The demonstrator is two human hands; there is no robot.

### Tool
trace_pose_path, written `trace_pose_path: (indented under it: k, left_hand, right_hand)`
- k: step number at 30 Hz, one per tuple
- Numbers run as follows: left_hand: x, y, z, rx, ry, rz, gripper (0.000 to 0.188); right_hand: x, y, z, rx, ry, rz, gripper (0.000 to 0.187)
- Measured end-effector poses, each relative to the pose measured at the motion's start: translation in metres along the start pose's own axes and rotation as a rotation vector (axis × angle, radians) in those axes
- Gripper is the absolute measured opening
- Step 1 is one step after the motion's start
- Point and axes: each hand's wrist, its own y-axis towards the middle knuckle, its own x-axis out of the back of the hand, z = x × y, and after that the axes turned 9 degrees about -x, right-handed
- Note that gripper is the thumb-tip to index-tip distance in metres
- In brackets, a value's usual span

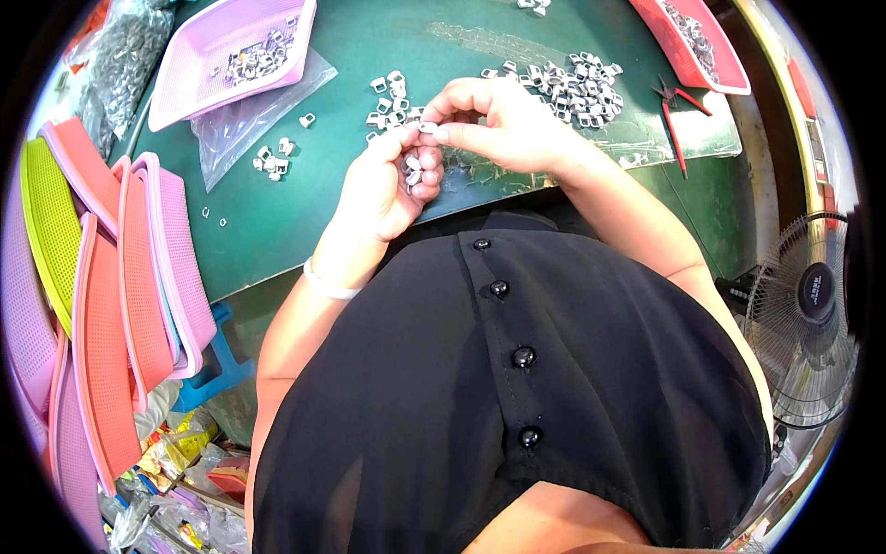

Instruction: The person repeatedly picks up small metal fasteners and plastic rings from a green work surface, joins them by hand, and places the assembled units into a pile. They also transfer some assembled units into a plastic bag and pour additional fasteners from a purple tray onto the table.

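Note:
Both hands meet over the near edge of the green table (pixel 277 222). My left hand (pixel 369 189) is curled, with a few small silvery metal buckle-like pieces (pixel 413 172) in its fingers. Between its thumb and forefinger and the pinched fingertips of my right hand (pixel 512 126) is another small metal piece (pixel 427 127), partly covered. Just beyond the left hand lies a small group of square metal loops (pixel 395 92). A larger pile of the same loops (pixel 591 92) spreads to the right, behind my right hand.
A pink basket (pixel 175 88) of metal parts rests on a clear plastic bag (pixel 221 138). Red-handled pliers (pixel 674 129) lie near a red basket (pixel 729 74) at right. Stacked colourful baskets (pixel 101 342) crowd the left; a fan (pixel 803 323) stands at right.

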Motion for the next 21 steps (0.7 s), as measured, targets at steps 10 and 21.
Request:
trace_pose_path:
  k: [10, 21]
  left_hand:
    - [0.0003, -0.0014, 0.0018, -0.003, 0.003, 0.012, 0.018]
    - [-0.0015, -0.0029, 0.0026, -0.062, 0.043, 0.03, 0.018]
  right_hand:
    - [-0.0101, -0.0033, 0.0009, 0.276, -0.304, -0.203, 0.015]
    - [-0.0095, -0.0047, -0.003, 0.401, -0.384, -0.234, 0.013]
